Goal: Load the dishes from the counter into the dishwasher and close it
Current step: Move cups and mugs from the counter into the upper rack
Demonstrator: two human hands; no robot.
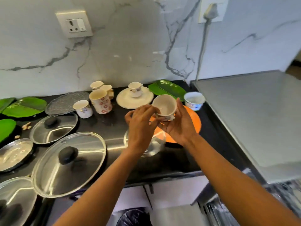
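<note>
— Where was the cup at that moment?

— It was in the air above the black counter, held between both hands. It was tilted, so that its empty inside faced the camera. It was a small white cup with some pattern on the lower part.

— How did the hands hold it?

— The right hand was under the cup and at its right side, with the fingers curled around its body. The left hand was at the left side. Its thumb and fingertips pinched the rim there, or perhaps the handle; I could not tell which.

— What was directly below?

— An orange plate lay on the counter under the right hand, and a clear glass bowl under the left wrist.

— And around them?

— Just behind the cup stood a white tub with blue print, beside a green leaf-shaped plate. To the left of these, a cream saucer carried a second cup. Further left, a flowered mug stood close together with three smaller cups. On the left part of the counter lay a textured glass plate, two glass lids with black knobs, steel plates and more green leaf plates. On the right, a grey steel surface met the counter.
</note>
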